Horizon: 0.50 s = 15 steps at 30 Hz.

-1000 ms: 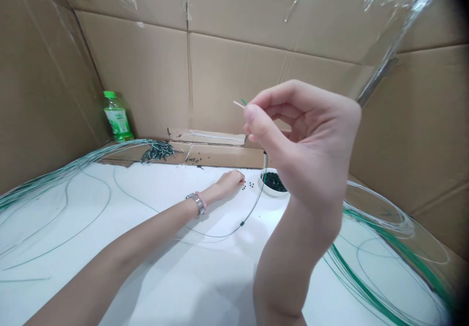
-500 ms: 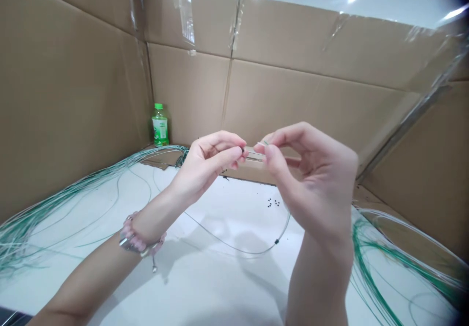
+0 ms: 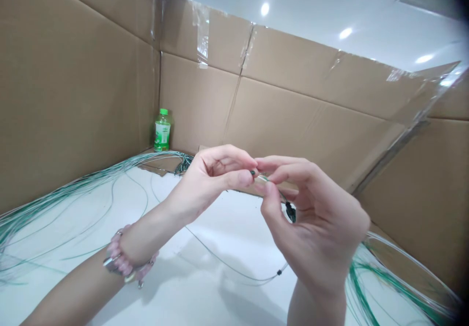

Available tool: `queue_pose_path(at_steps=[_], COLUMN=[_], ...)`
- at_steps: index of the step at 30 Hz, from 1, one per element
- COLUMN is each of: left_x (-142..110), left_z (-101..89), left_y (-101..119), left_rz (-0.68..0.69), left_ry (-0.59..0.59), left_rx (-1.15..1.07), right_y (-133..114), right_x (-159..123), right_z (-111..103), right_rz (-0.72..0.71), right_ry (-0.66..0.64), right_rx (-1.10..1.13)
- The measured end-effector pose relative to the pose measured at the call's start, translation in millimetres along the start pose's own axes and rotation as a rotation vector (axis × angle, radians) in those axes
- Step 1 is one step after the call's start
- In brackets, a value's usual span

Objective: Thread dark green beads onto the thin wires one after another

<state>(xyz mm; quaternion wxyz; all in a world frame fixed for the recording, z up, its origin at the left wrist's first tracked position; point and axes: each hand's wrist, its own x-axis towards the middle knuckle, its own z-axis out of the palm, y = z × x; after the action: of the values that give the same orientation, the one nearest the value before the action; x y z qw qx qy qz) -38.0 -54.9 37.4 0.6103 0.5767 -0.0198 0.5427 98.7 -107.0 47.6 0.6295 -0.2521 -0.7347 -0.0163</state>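
Note:
My left hand (image 3: 214, 179) pinches a small black piece (image 3: 252, 173) between thumb and forefinger. Close against it, my right hand (image 3: 315, 213) grips the ends of thin green and white wires (image 3: 263, 177) with thumb and fingertips. The two hands nearly touch above the white table (image 3: 198, 287). A dark connector-like piece (image 3: 290, 212) hangs by my right palm on a thin wire. Below the hands, a thin wire (image 3: 220, 257) curves over the table, with a small black bead-like piece (image 3: 279, 272) on it. Whether the wire ends enter the black piece, I cannot tell.
A bundle of green and white wires (image 3: 91, 177) runs along the left side. More coiled wires (image 3: 397, 279) lie at the right. A green bottle (image 3: 162, 133) stands in the back left corner. Cardboard walls (image 3: 293, 106) enclose the table.
My hands have come closer together, the right fingertips now beside the left ones. The dark connector-like piece now shows by my right palm. The camera view has tilted upward.

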Motion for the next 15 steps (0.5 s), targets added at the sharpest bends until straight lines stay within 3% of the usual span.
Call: queue_pose_path(at_steps=[15], left_x=[-2.4], left_z=[0.6], left_y=[0.0], left_rz=[0.043], left_ry=[0.019], left_rx=[0.048], right_y=[-3.1], right_x=[-0.3], right_z=[2.1], right_rz=[-0.076], right_ry=[0.031], right_rx=[-0.077])
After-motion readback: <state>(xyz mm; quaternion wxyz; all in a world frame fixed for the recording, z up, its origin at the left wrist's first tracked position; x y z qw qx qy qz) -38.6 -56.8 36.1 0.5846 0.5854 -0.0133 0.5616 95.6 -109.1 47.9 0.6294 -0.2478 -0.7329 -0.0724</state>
